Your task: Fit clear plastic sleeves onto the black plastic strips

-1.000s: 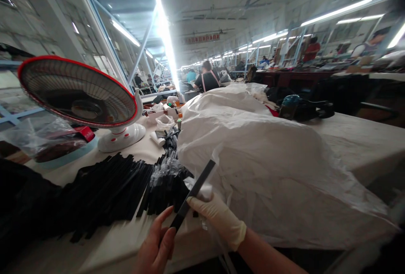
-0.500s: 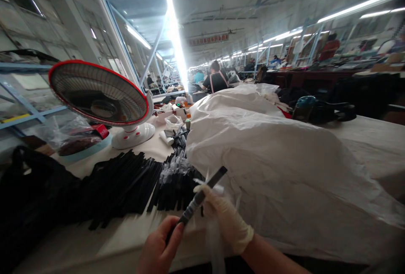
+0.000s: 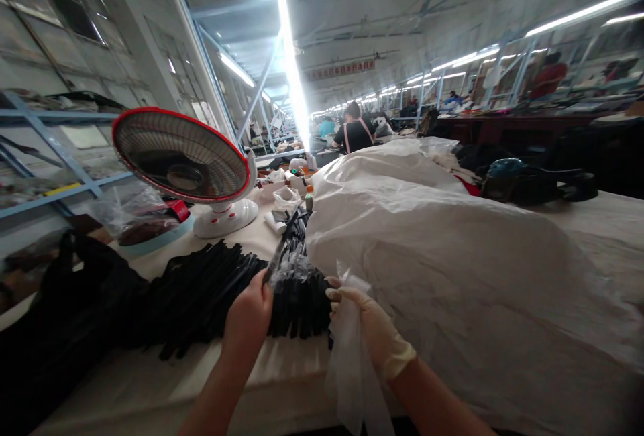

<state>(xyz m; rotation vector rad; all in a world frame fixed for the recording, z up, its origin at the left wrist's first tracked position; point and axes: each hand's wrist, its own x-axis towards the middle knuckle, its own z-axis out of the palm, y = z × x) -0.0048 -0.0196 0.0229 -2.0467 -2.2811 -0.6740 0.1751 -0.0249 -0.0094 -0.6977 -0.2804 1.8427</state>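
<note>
My bare left hand is closed around the lower end of a black strip, which points up and away over the pile. Part of that strip looks wrapped in clear plastic. My right hand, in a pale thin glove, pinches several strips of clear plastic film that hang down past the table edge. Beneath and beyond my left hand lies a wide pile of black strips. On its right side, crumpled clear film covers some of them.
A red-rimmed fan-shaped heater stands behind the pile. White sheeting covers a large heap on the right. A black bag sits at the left. A person sits farther off, facing away.
My left hand has carried the black strip up and left, over the pile. My right hand has let go of the strip and moved right, keeping the plastic film. The view has shifted slightly left.
</note>
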